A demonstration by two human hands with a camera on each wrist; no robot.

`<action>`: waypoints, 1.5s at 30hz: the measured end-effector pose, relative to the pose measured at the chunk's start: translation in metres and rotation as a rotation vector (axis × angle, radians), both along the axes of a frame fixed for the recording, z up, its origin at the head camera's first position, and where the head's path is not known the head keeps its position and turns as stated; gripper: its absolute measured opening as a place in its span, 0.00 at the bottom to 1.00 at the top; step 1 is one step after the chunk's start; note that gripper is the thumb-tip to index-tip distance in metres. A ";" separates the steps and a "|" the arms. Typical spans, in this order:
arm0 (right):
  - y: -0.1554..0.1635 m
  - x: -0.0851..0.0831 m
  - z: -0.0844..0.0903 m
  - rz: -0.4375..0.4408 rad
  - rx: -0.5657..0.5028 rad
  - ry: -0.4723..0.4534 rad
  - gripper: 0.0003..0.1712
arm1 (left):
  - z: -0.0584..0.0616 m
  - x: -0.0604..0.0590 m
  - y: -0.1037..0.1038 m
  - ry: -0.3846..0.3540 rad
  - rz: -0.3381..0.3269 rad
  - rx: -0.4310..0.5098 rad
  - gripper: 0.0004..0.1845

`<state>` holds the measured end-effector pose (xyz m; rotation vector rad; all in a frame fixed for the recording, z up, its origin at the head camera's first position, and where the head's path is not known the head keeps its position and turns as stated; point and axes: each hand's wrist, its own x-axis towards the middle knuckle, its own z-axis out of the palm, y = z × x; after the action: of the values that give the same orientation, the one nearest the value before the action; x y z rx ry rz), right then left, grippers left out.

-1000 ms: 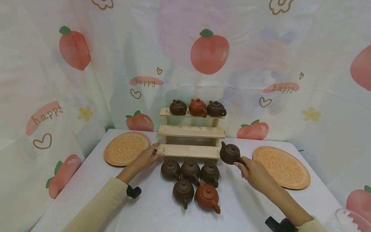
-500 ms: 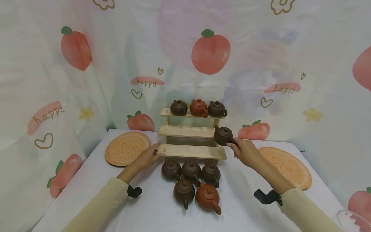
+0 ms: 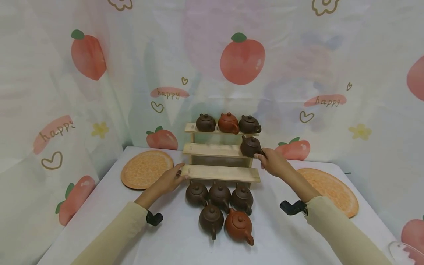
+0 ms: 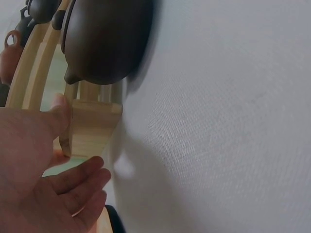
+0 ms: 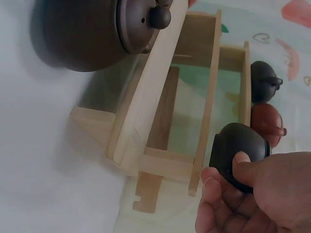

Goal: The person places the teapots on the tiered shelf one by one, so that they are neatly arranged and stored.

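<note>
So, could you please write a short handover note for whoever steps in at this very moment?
Right hand holds a dark teapot by its handle at the right end of the wooden rack's middle shelf; whether it rests there is unclear.
Left hand steadies the left end of the bottom shelf, fingers relaxed.
Done: three teapots stand on the top shelf.
Left: five teapots on the table in front of the rack; bottom shelf bare.

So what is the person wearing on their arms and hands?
Both arms wear long, pale yellow sleeves: the left sleeve and the right sleeve. A small black gadget is strapped at each wrist, the left one and the right one. The left hand and right hand are bare, with no gloves.
</note>
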<state>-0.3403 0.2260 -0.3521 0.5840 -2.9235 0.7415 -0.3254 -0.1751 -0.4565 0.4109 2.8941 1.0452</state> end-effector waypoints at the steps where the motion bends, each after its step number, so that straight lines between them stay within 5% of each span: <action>1: 0.000 -0.002 0.000 -0.003 -0.001 -0.007 0.18 | 0.000 0.000 0.000 0.001 0.000 -0.001 0.35; 27: 0.005 -0.017 0.004 -0.025 0.023 -0.093 0.17 | 0.004 0.002 0.004 0.005 0.001 0.006 0.35; 45: 0.015 -0.004 -0.009 -0.030 0.007 -0.052 0.20 | 0.000 0.001 0.000 -0.002 -0.001 0.002 0.35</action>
<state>-0.3439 0.2405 -0.3616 0.5283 -2.9762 0.7549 -0.3242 -0.1751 -0.4563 0.4110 2.8918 1.0474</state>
